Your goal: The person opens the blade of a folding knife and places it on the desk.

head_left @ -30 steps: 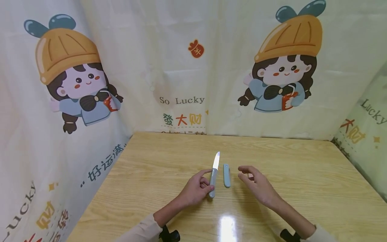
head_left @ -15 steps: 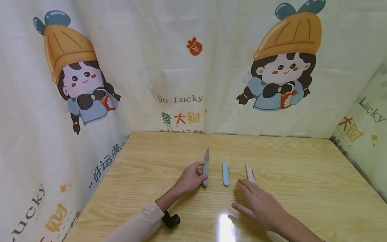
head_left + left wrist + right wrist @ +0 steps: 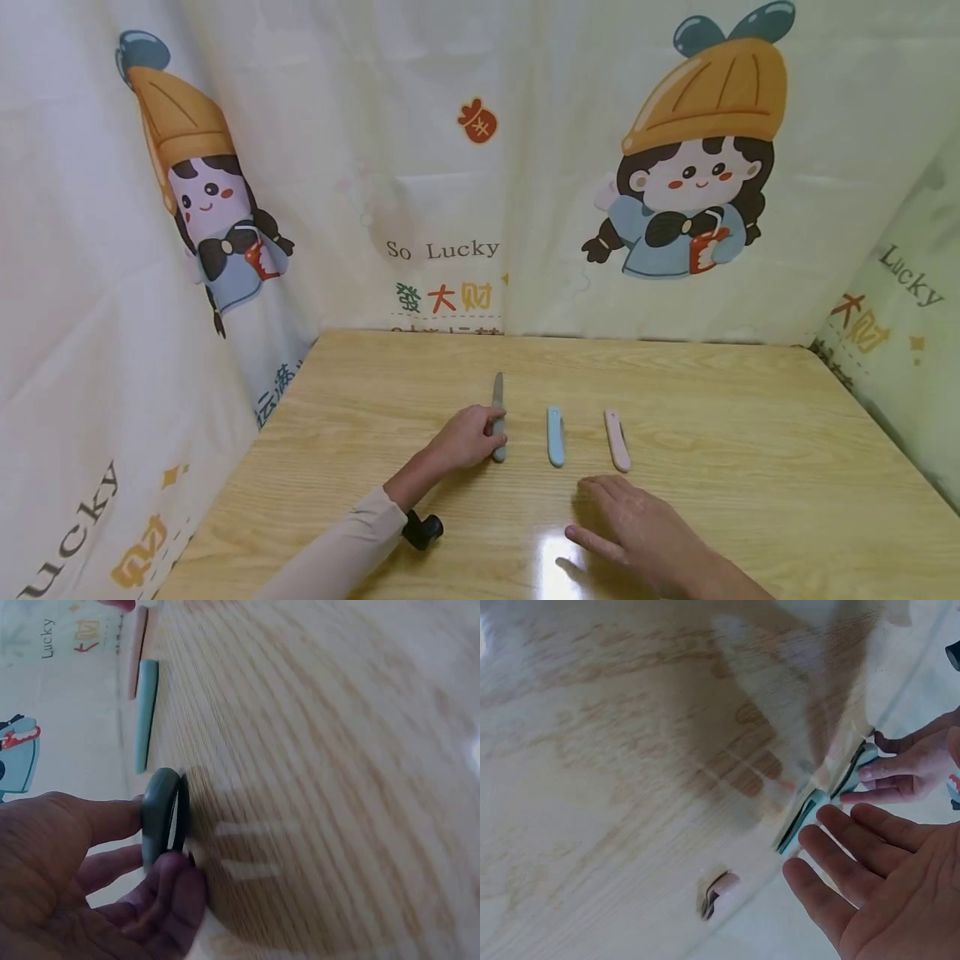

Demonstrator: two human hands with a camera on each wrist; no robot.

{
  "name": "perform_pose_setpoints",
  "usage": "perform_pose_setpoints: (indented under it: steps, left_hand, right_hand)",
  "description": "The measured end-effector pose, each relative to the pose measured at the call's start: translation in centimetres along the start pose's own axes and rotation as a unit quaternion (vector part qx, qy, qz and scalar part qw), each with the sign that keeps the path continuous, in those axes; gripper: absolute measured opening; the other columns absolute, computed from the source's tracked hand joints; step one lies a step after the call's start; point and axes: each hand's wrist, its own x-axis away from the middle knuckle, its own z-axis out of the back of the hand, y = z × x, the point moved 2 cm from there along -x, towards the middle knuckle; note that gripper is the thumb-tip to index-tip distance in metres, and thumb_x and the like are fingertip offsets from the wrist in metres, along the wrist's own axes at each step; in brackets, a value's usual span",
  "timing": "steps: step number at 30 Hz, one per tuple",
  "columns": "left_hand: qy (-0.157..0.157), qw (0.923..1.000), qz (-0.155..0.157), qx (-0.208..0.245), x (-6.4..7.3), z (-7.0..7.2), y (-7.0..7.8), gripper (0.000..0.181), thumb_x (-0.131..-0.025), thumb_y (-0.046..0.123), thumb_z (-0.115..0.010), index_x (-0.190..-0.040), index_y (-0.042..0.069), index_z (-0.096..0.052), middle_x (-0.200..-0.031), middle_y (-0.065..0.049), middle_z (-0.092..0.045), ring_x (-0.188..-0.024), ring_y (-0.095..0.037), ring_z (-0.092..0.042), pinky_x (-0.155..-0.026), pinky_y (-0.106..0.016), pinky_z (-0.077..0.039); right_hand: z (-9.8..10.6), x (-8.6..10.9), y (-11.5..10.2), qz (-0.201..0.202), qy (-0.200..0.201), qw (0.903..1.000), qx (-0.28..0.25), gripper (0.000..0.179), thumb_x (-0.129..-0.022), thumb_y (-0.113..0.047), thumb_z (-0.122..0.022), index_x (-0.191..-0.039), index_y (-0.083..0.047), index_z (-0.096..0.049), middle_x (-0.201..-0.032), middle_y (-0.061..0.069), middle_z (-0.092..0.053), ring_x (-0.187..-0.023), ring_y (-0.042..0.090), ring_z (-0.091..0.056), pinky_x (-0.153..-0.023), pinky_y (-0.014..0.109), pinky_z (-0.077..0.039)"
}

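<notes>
My left hand (image 3: 465, 437) pinches the handle of a grey-green folding knife (image 3: 499, 450), its blade (image 3: 497, 388) swung out and pointing to the far side of the table. In the left wrist view the thumb and fingers sit around the handle (image 3: 157, 806), close to the tabletop. To its right lies a light blue folding knife (image 3: 555, 437), folded. Farther right is a pink folding knife (image 3: 617, 442), also folded. My right hand (image 3: 637, 529) is in front of the pink knife, fingers extended and spread, holding nothing, as the right wrist view also shows.
The wooden table (image 3: 712, 400) reaches back to a printed curtain (image 3: 555, 167), which also hangs along the left and right sides. A black wrist camera (image 3: 423, 531) sits under the left wrist. Bright glare (image 3: 558, 567) lies on the tabletop near the front.
My left hand has carried the grey-green knife leftward and lower. My right hand has spread its fingers and drawn back toward the front, leaving the pink knife in full view.
</notes>
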Motion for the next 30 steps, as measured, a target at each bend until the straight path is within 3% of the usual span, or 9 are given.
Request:
perform_pose_setpoints:
  steps: [5,9,13,17,19,23,26,28,30]
  left_hand:
    - [0.007,0.9984,0.002,-0.056,0.4,-0.1,-0.5,0.046,-0.098,0.023,-0.069,-0.140,0.004,-0.062,-0.106,-0.008,-0.054,-0.081,-0.018,-0.048,-0.064,-0.030,-0.041]
    - [0.007,0.9983,-0.015,-0.057,0.5,-0.1,-0.7,0.046,-0.100,0.021,-0.068,-0.141,0.003,-0.060,-0.124,-0.013,-0.053,-0.097,-0.022,-0.053,-0.076,-0.035,-0.048]
    - [0.001,0.9986,-0.018,-0.050,0.3,0.0,-0.9,0.047,-0.100,0.019,-0.067,-0.143,0.002,-0.058,-0.129,-0.015,-0.052,-0.100,-0.024,-0.056,-0.080,-0.039,-0.050]
    - [-0.002,0.9990,-0.015,-0.042,0.1,0.1,-0.9,0.047,-0.101,0.019,-0.065,-0.144,0.002,-0.057,-0.131,-0.016,-0.050,-0.099,-0.023,-0.057,-0.080,-0.039,-0.050]
    - [0.011,0.9994,-0.007,-0.033,0.1,0.1,-0.9,0.045,-0.101,0.019,-0.064,-0.143,0.003,-0.058,-0.130,-0.017,-0.050,-0.096,-0.023,-0.057,-0.077,-0.039,-0.050]
    - [0.074,0.9967,-0.002,-0.034,0.1,0.1,-0.2,0.040,-0.100,0.018,-0.064,-0.139,0.006,-0.062,-0.129,-0.015,-0.050,-0.100,-0.026,-0.056,-0.073,-0.039,-0.050]
    - [0.109,0.9910,-0.039,-0.068,-0.2,-0.1,0.8,0.044,-0.098,0.021,-0.069,-0.139,0.007,-0.061,-0.134,-0.014,-0.051,-0.115,-0.031,-0.053,-0.084,-0.045,-0.052]
    - [0.102,0.9875,-0.071,-0.096,-0.5,-0.3,1.6,0.055,-0.096,0.029,-0.072,-0.145,0.009,-0.056,-0.141,-0.013,-0.049,-0.128,-0.033,-0.047,-0.094,-0.049,-0.050]
    - [0.077,0.9843,-0.101,-0.123,-1.0,-0.8,2.3,0.071,-0.093,0.038,-0.075,-0.152,0.009,-0.047,-0.149,-0.012,-0.045,-0.137,-0.032,-0.041,-0.104,-0.051,-0.043]
  right_hand:
    - [-0.4,0.1,-0.2,-0.007,-0.009,0.9999,-0.013,0.062,-0.101,-0.055,-0.057,-0.129,-0.001,-0.063,-0.126,0.016,-0.064,-0.110,0.035,-0.064,-0.085,0.053,-0.054]
    - [-0.6,0.1,-0.2,-0.003,-0.006,1.0000,-0.003,0.060,-0.101,-0.056,-0.057,-0.125,-0.002,-0.065,-0.123,0.015,-0.065,-0.108,0.033,-0.065,-0.084,0.050,-0.056]
    - [-0.8,0.2,-0.1,0.004,-0.001,0.9999,0.011,0.059,-0.101,-0.056,-0.056,-0.122,-0.002,-0.066,-0.121,0.012,-0.065,-0.107,0.031,-0.065,-0.084,0.048,-0.056]
    - [-1.0,0.4,0.1,0.040,0.019,0.9980,0.045,0.051,-0.101,-0.049,-0.061,-0.122,-0.003,-0.066,-0.122,0.009,-0.065,-0.109,0.027,-0.063,-0.084,0.044,-0.056]
    - [-1.1,0.5,0.2,0.060,0.029,0.9958,0.062,0.048,-0.101,-0.045,-0.063,-0.122,-0.003,-0.067,-0.122,0.008,-0.065,-0.109,0.026,-0.063,-0.083,0.042,-0.057]
    - [-1.1,0.6,0.4,0.079,0.038,0.9935,0.073,0.047,-0.100,-0.043,-0.065,-0.122,-0.002,-0.067,-0.124,0.009,-0.064,-0.110,0.026,-0.062,-0.082,0.041,-0.057]
    - [-0.9,0.5,0.3,0.081,0.042,0.9933,0.071,0.047,-0.099,-0.041,-0.067,-0.122,-0.001,-0.067,-0.124,0.010,-0.064,-0.110,0.026,-0.063,-0.082,0.042,-0.057]
    - [-0.7,0.4,0.2,0.079,0.043,0.9933,0.073,0.047,-0.098,-0.041,-0.068,-0.122,-0.001,-0.067,-0.124,0.010,-0.064,-0.110,0.026,-0.063,-0.083,0.042,-0.057]
    - [-0.6,0.3,0.2,0.075,0.042,0.9936,0.073,0.047,-0.098,-0.041,-0.068,-0.122,-0.002,-0.067,-0.124,0.009,-0.064,-0.110,0.026,-0.063,-0.083,0.043,-0.057]
